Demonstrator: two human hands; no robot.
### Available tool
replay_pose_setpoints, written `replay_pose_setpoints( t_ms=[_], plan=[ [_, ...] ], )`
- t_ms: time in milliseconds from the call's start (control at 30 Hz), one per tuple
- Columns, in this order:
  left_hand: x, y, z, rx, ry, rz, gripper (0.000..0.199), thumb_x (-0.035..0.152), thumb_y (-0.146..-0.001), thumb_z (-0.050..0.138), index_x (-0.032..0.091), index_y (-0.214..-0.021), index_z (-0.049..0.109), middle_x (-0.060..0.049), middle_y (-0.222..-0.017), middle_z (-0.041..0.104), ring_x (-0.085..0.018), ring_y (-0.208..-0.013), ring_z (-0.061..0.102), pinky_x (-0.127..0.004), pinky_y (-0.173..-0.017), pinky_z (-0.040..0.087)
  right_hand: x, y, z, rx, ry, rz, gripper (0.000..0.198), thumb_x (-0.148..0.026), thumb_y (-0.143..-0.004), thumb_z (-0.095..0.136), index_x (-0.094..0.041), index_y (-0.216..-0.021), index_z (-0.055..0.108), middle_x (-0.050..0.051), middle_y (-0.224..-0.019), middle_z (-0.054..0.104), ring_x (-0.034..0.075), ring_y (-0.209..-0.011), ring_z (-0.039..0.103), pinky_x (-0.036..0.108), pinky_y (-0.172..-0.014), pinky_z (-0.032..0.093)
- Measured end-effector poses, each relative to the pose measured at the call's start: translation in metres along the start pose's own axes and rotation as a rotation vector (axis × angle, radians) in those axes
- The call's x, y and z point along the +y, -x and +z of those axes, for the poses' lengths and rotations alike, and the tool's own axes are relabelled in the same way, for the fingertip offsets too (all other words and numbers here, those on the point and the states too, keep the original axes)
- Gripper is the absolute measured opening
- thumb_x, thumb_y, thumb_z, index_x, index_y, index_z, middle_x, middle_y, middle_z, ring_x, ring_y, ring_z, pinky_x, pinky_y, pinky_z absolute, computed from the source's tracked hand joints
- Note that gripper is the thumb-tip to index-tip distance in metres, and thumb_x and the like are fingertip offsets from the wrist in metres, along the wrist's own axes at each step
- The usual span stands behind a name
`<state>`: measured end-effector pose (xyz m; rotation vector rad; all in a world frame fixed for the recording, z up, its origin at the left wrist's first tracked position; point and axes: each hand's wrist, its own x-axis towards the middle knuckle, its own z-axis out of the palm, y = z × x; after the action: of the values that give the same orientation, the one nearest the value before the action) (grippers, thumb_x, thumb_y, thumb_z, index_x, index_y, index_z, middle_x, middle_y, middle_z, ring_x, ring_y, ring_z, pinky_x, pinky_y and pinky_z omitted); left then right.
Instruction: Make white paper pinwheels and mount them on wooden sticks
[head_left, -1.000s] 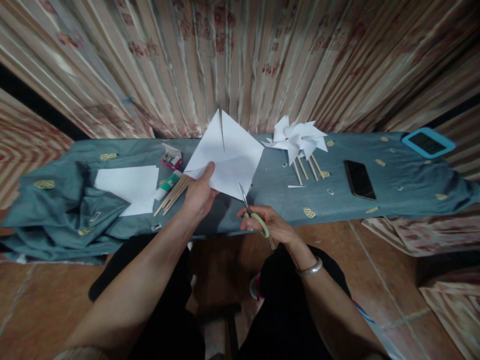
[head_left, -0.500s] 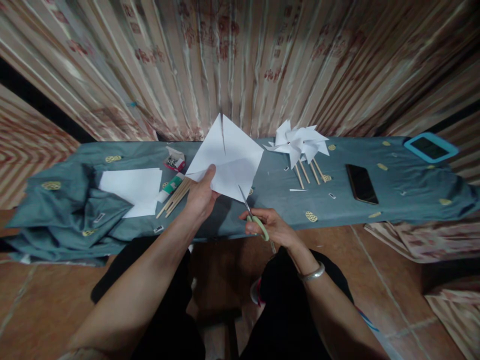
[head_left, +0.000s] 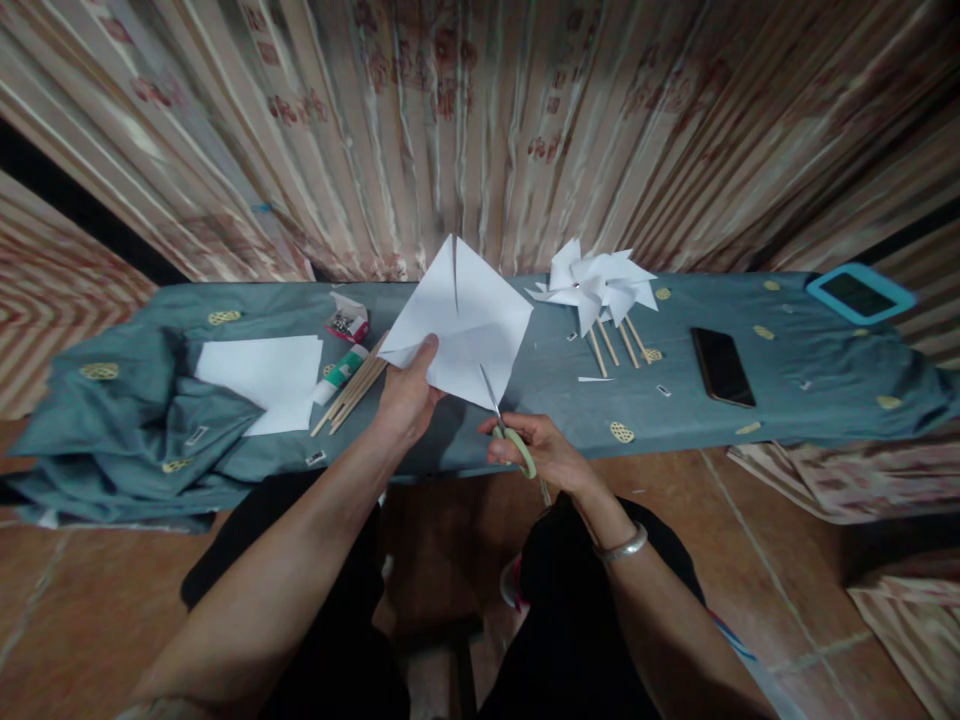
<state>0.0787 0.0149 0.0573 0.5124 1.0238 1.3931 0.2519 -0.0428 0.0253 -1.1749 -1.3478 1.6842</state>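
A square white sheet of paper (head_left: 480,325) is held up with its corners pointing up, down and to the sides. My left hand (head_left: 409,395) pinches its lower left side, thumb on top. A slit runs inward from the sheet's top corner. In my right hand (head_left: 544,448) is a pair of scissors with light green handles (head_left: 521,455), fingers through the loops. Their blades reach over the sheet near its bottom corner. Beside my left hand lie several wooden sticks (head_left: 352,395) and a white and green tube (head_left: 340,374).
White paper pinwheels (head_left: 596,285) on sticks lie at the back right. A dark phone (head_left: 722,366) and a blue-framed tablet (head_left: 861,294) rest further right. An open small box (head_left: 347,318) and more white paper (head_left: 262,370) lie left on the green cloth (head_left: 570,420). A curtain hangs behind.
The sheet has shifted slightly to the right with my left hand, bringing its bottom corner closer to the scissor handles. The scissors have moved very little, and the blades look closer together.
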Motion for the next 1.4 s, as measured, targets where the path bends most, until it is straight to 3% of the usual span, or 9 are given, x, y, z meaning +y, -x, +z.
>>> replay_pose_setpoints(
  t_ms=[500, 767, 1167, 1400],
  plan=[
    [-0.002, 0.003, 0.002, 0.002, -0.003, -0.008, 0.034, 0.018, -0.085, 0.064, 0.021, -0.118, 0.059, -0.005, -0.112, 0.073, -0.020, -0.104, 0.069, -0.029, -0.082, 0.058, 0.003, -0.002, 0.000, 0.073, -0.033, 0.029, 0.038, -0.040, -0.059, 0.086, -0.018, -0.086, 0.074, -0.004, -0.060, 0.066, 0.010, -0.054, 0.061, 0.020, -0.050, 0.046],
    [-0.004, 0.003, 0.000, -0.012, 0.010, -0.008, 0.041, 0.024, -0.080, 0.072, 0.023, -0.119, 0.058, -0.005, -0.109, 0.074, -0.022, -0.106, 0.069, -0.032, -0.085, 0.058, 0.005, -0.004, 0.001, 0.092, -0.055, 0.078, 0.040, -0.042, -0.056, 0.088, -0.017, -0.084, 0.074, -0.004, -0.055, 0.064, 0.009, -0.050, 0.057, 0.019, -0.048, 0.044],
    [-0.005, 0.009, 0.006, 0.030, 0.005, -0.047, 0.019, 0.018, -0.084, 0.065, 0.016, -0.103, 0.063, -0.008, -0.101, 0.075, -0.020, -0.096, 0.070, -0.030, -0.082, 0.058, 0.006, -0.007, 0.001, 0.093, -0.067, 0.098, 0.046, -0.046, -0.052, 0.088, -0.015, -0.083, 0.074, -0.003, -0.057, 0.062, 0.010, -0.053, 0.057, 0.022, -0.050, 0.044],
    [-0.008, 0.010, 0.006, 0.040, -0.013, -0.063, 0.028, 0.020, -0.081, 0.069, 0.020, -0.109, 0.064, -0.008, -0.107, 0.074, -0.023, -0.098, 0.070, -0.034, -0.079, 0.058, 0.006, -0.007, 0.002, 0.098, -0.049, 0.068, 0.042, -0.046, -0.056, 0.087, -0.016, -0.083, 0.074, -0.002, -0.060, 0.065, 0.010, -0.055, 0.057, 0.022, -0.052, 0.044]
  ],
)
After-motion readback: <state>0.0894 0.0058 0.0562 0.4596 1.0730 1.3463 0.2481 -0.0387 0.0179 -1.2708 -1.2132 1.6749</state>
